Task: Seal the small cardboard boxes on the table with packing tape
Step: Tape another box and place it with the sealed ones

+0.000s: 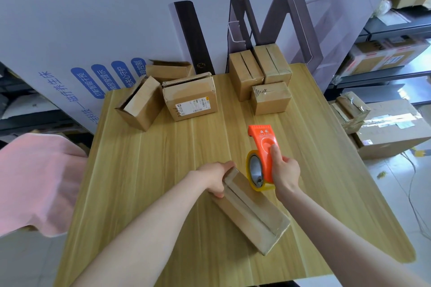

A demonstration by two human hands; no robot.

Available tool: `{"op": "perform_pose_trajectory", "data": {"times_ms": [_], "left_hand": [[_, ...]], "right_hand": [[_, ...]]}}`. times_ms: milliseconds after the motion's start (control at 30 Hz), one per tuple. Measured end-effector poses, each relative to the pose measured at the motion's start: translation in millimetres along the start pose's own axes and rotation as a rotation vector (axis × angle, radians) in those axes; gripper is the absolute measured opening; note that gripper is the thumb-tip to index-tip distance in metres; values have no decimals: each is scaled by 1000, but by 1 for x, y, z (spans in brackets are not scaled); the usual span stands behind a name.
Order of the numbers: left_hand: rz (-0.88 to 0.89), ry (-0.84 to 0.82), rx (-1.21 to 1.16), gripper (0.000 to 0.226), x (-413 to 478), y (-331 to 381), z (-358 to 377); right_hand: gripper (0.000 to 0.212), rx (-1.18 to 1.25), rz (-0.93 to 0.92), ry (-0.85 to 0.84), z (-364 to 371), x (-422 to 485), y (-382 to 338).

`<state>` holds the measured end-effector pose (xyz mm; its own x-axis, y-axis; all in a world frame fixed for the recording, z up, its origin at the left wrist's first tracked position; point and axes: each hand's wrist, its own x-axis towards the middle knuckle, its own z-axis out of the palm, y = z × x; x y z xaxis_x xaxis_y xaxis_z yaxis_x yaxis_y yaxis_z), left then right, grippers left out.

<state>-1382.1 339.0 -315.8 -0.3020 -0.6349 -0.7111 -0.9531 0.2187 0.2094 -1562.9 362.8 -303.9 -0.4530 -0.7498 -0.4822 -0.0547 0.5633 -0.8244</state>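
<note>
unsealed boxes (168, 98) far left, sealed boxes (261, 77) far right

On the worktop (144, 182) the long box (254, 212) lies nearest me, my left hand (217, 178) gripping its far end and my right hand (285, 173) holding the tape dispenser (262, 144) just right of that end, with the far-left boxes (191, 98) and the far-right boxes (270, 99) behind them.

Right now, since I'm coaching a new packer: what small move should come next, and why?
Probably lower the tape dispenser, gripped by the right hand, onto the far end of the box, next to the left hand holding that end. The box's long centre seam looks untaped, and the roll sits beside that end.
</note>
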Motion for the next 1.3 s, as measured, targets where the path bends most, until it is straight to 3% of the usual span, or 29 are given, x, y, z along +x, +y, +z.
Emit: {"op": "perform_pose_trajectory", "data": {"times_ms": [133,300,400,500,633,767,900,1133,1300], "left_hand": [[68,4,110,92,0,11,1],[8,74,19,91,-1,6,10],[-192,163,-248,90,-2,0,20],[-400,285,-718,80,-6,-4,29],[-507,529,-1250,59,-7,11,45],[-514,617,-1527,65,3,40,58],[-570,658,-1815,93,26,59,37],[-749,826,-2000,94,85,71,-17],[-793,839,-2144,90,110,75,-43]], "right_hand": [[56,-114,-69,-24,-4,-9,9],[45,68,-50,96,-25,-11,4],[45,109,-108,193,-41,2,-12],[50,167,-95,238,-53,14,-27],[48,217,-77,271,-59,19,-30],[49,217,-35,254,-60,17,-22],[51,219,-7,243,-60,17,-18],[50,180,-56,220,-78,34,-23],[51,174,-52,204,-91,55,-22]]}}
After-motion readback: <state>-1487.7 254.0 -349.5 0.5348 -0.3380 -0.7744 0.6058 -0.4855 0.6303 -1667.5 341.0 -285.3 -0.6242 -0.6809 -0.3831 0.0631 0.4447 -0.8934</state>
